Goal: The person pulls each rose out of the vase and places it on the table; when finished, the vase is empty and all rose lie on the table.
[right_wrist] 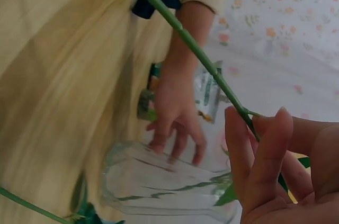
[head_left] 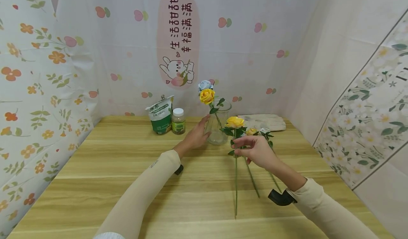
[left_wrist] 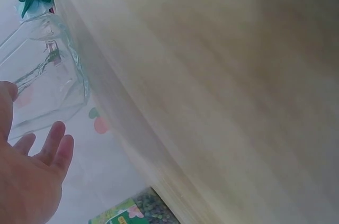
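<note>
My right hand (head_left: 256,151) pinches the green stem of a yellow rose (head_left: 235,122) between thumb and fingertips, just below the leaves. The stem hangs down over the table in the head view and slants across the right wrist view. A clear glass vase (head_left: 218,137) stands upright at the back of the table, with a yellow rose (head_left: 207,96) and a pale blue rose (head_left: 205,85) leaning out of it to the left. Against the vase's left side my left hand (head_left: 197,135) rests with its fingers extended, the fingertips right at the glass (right_wrist: 159,181).
Left of the vase stand a green-and-white pouch (head_left: 160,120) and a white-capped jar (head_left: 178,122). Another yellow rose (head_left: 251,131) and a whitish rose (head_left: 264,130) lie on the wooden table (head_left: 191,196) at the right. Behind them is an off-white cloth-like bundle (head_left: 271,122).
</note>
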{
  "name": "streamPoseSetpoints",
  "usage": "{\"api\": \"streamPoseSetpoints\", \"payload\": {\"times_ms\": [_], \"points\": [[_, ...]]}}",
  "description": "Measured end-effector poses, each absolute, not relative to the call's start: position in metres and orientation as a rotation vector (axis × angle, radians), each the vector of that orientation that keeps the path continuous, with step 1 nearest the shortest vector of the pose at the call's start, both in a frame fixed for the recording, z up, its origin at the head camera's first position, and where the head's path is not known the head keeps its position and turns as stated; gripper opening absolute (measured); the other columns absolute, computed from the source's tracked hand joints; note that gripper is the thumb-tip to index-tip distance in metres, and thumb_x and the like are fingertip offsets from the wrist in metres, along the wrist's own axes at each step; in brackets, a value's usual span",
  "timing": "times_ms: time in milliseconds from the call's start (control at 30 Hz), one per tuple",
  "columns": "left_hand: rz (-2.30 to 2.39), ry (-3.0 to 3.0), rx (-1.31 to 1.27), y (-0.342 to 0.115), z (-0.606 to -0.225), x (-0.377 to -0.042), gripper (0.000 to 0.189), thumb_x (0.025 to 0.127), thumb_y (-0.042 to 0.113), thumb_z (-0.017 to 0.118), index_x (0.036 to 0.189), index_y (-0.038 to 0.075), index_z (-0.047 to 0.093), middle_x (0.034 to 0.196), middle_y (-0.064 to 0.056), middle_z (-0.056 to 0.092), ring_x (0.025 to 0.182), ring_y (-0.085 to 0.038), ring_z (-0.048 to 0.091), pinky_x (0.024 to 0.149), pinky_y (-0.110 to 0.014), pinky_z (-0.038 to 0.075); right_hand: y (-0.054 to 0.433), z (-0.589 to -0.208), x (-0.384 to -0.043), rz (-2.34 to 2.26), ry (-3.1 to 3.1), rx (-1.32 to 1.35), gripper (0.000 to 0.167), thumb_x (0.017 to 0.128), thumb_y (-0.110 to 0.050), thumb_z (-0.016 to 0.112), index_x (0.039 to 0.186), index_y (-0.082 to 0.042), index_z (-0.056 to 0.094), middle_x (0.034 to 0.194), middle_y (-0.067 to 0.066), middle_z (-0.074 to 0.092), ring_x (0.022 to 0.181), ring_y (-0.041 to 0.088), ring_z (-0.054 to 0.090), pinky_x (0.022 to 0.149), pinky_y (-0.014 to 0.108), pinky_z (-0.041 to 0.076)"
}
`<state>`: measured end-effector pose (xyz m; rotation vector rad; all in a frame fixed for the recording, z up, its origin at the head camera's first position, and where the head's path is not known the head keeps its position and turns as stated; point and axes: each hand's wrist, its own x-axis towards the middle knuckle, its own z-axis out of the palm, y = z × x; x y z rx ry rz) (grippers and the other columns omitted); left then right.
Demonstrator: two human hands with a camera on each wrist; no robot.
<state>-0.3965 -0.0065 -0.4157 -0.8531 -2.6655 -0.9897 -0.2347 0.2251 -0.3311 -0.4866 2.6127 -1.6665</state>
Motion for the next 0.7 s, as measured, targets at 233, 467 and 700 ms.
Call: {"api": "streamPoseSetpoints", "payload": {"times_ms": [233,467,700], "points": [[-0.943,-2.688,-0.85,-0.007,-0.418,-0.398,0.075,0.102,0.024,0.059,0.159,0.018,0.011,0.158,-0.011,0.034,0.137,-0.031,0.044,0.102,-0.048,0.046,0.229,-0.35,-0.237,-1.621,2.516,-0.435,0.029,0.088,-0.003,0.074,0.115,0.004,0.069,0.102,0.018,0.073,0.076,0.025,0.073,0.043,0.03,0.05],[-0.952,-2.686,-0.844,-0.007,-0.417,-0.396,0.075,0.101,0.024,0.059,0.159,0.02,0.011,0.157,-0.011,0.036,0.134,-0.032,0.047,0.093,-0.048,0.051,0.232,-0.362,-0.243,-1.592,2.438,-0.469,0.03,0.091,-0.003,0.069,0.118,0.009,0.066,0.109,0.024,0.07,0.079,0.023,0.073,0.044,0.03,0.05],[-0.945,-2.674,-0.847,-0.007,-0.416,-0.397,0.076,0.101,0.022,0.06,0.158,0.02,0.011,0.157,-0.01,0.036,0.133,-0.032,0.048,0.089,-0.047,0.052,0.235,-0.379,-0.251,-1.575,2.365,-0.443,0.029,0.09,-0.006,0.069,0.117,0.005,0.068,0.112,0.025,0.068,0.08,0.025,0.072,0.046,0.03,0.05]]}}
